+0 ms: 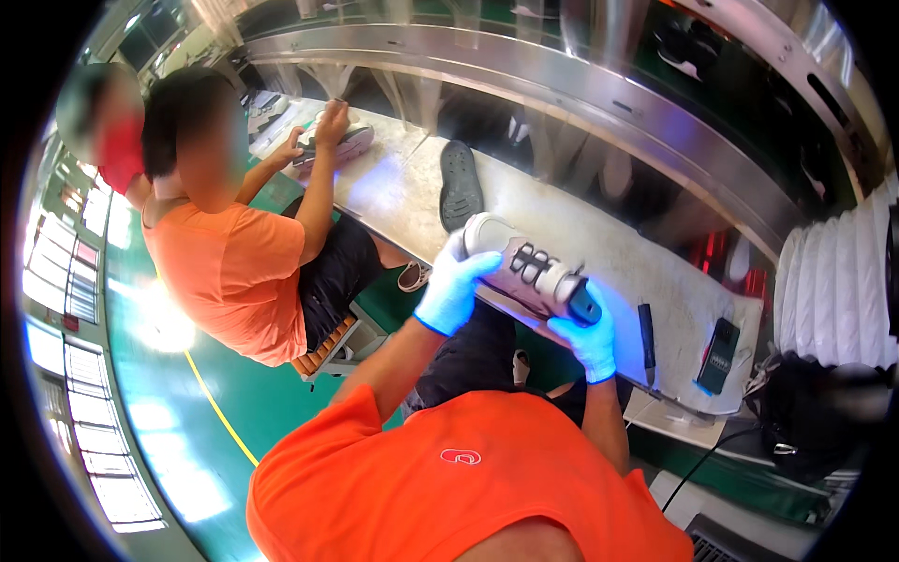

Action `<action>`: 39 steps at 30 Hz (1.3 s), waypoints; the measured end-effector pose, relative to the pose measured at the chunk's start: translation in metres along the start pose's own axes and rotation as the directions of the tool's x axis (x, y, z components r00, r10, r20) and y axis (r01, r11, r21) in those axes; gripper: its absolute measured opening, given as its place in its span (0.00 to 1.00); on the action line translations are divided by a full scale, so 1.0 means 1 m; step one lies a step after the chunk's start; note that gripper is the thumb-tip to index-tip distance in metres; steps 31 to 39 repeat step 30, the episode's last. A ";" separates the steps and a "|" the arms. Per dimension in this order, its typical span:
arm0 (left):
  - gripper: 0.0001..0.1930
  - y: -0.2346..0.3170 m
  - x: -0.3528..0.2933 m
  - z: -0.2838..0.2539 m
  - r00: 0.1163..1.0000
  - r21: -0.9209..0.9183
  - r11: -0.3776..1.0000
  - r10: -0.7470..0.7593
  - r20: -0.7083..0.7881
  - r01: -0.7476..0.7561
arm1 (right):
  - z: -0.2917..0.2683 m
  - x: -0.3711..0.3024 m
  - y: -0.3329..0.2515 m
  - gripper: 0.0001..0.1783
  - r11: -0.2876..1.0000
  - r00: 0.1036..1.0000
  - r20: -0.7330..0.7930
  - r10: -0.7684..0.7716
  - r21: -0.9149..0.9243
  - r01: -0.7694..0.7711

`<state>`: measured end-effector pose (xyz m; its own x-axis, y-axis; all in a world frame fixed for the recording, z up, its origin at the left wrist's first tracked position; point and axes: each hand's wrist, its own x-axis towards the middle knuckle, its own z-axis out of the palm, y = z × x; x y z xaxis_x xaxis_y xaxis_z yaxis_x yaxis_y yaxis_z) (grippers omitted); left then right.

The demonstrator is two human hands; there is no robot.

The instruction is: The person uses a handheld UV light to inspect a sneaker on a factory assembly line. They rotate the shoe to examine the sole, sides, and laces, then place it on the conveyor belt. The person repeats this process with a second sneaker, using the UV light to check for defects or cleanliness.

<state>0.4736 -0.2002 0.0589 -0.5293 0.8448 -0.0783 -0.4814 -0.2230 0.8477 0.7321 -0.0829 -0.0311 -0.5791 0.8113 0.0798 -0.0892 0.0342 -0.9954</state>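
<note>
Between my two gloved hands a light-coloured sneaker (513, 261) with dark laces is held over the near edge of the workbench. My left hand (455, 286), in a white glove lit bluish, grips it at the pale toe end. At the heel end, by the dark opening, my right hand (592, 333) is closed round the shoe in the same kind of glove. The sneaker's underside is hidden. Just beyond its toe, a dark grey shoe sole (460, 184) lies flat on the bench.
On the bench (599, 225), right of my hands, lie a black pen-like tool (647, 343) and a dark phone-like device (718, 356). A metal rail (562, 89) with clear plastic strips runs behind. At left, a co-worker (234, 253) handles another shoe (345, 148). A white ribbed duct (833, 272) stands far right.
</note>
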 end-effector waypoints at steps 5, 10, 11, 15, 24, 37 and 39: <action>0.53 0.028 -0.008 -0.001 0.995 0.420 0.905 0.028 0.091 -0.064 | -0.004 -0.014 -0.007 0.53 0.918 0.958 0.114 -0.263 -0.276 0.285; 0.58 0.046 0.000 0.015 0.972 0.541 0.822 0.059 0.228 -0.177 | -0.007 -0.012 -0.015 0.49 0.823 0.909 0.169 -0.382 -0.386 0.417; 0.54 0.048 0.003 0.014 0.969 0.602 0.775 0.052 0.242 -0.192 | -0.006 -0.013 -0.010 0.47 0.844 0.922 0.143 -0.359 -0.373 0.386; 0.38 0.050 0.005 0.018 0.981 0.644 0.749 0.042 0.190 -0.157 | -0.008 -0.013 -0.002 0.48 0.934 0.963 0.145 -0.226 -0.248 0.256; 0.35 0.045 0.049 0.044 0.963 0.758 0.614 0.010 0.270 -0.218 | -0.018 -0.014 -0.001 0.54 0.990 0.990 0.052 0.135 0.027 -0.136; 0.54 0.052 0.032 0.091 0.910 0.154 0.986 -0.003 0.415 -0.067 | -0.048 0.001 0.060 0.71 0.783 0.998 -0.056 0.029 0.621 0.012; 0.54 0.052 0.032 0.091 0.910 0.154 0.986 -0.003 0.415 -0.067 | -0.048 0.001 0.060 0.71 0.783 0.998 -0.056 0.029 0.621 0.012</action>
